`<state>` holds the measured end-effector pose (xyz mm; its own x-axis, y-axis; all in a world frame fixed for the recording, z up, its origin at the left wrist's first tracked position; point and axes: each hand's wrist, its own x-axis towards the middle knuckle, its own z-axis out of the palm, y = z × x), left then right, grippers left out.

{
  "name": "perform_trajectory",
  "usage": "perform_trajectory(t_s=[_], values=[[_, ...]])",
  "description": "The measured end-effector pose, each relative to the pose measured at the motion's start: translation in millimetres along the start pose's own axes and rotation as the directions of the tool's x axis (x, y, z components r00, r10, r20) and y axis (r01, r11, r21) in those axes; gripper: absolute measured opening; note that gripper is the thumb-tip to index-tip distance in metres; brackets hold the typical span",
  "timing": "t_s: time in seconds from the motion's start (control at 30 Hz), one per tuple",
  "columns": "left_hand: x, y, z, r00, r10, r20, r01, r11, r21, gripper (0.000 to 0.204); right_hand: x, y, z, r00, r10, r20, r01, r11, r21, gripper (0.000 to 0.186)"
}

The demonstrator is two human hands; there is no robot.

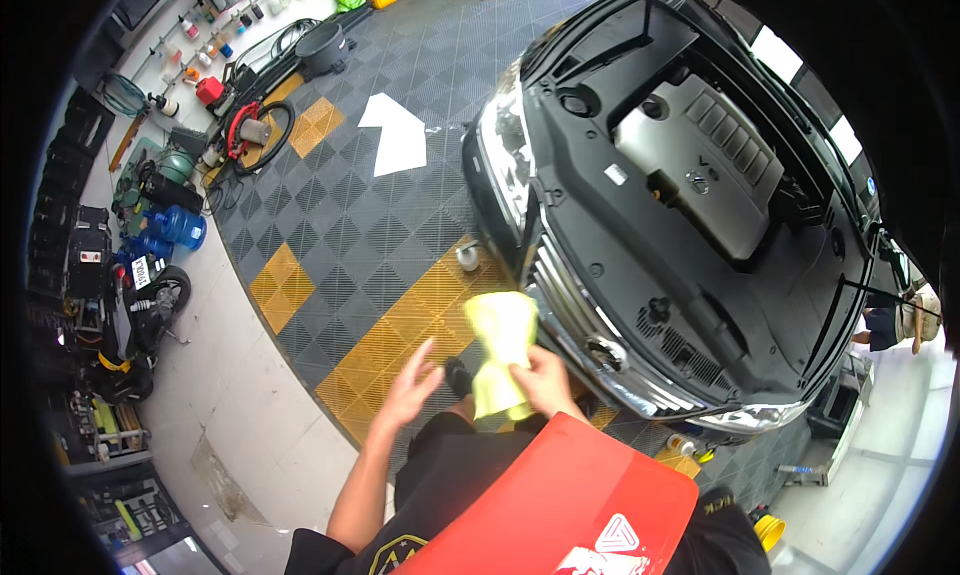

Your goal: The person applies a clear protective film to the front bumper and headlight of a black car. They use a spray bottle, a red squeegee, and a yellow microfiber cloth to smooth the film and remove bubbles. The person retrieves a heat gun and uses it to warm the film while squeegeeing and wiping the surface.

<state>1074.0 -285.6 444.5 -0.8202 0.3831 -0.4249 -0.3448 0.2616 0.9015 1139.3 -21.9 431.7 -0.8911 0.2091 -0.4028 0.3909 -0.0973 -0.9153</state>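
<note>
A yellow-green cloth [503, 347] hangs from my right hand [545, 383], which grips it by its lower right side in front of the car's grille. My left hand [410, 383] is held up to the left of the cloth, its fingers apart and nothing in them. Right ahead stands a dark car [690, 145] with its hood raised. Its engine bay shows a silver engine cover [705, 160] set among black plastic panels. Below the bay runs the chrome grille [570, 305]. A small white bottle [467, 255] stands on the floor beside the bumper.
Grey and yellow floor tiles [380, 345] lie around the car. Along the left wall are a red-and-black hose reel [250, 135], blue water jugs [180, 227] and a motorcycle [150, 305]. Another person [900, 320] is at the far right. Another bottle [680, 445] stands near the right bumper.
</note>
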Motion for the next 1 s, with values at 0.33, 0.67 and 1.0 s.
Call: perform_trajectory(t_s=[0.33, 0.67, 1.0], values=[[64.1, 40.1, -95.3, 0.986, 0.072, -0.150, -0.149, 0.779, -0.609, 0.060, 76.3, -132.9, 206.5, 0.937, -0.312, 0.157, 0.334, 0.932, -0.143, 0.070], [252.5, 99.1, -221.0, 0.956, 0.166, 0.242, -0.213, 0.960, 0.184, 0.059, 329.2, -48.9, 281.2, 0.990, -0.092, -0.112, 0.137, 0.840, 0.525, 0.037], [399.4, 40.8, -418.6, 0.983, -0.121, 0.135, 0.019, 0.808, 0.589, 0.066, 549.4, -149.5, 175.1, 0.444, -0.477, -0.758, -0.013, 0.843, -0.538, 0.050]])
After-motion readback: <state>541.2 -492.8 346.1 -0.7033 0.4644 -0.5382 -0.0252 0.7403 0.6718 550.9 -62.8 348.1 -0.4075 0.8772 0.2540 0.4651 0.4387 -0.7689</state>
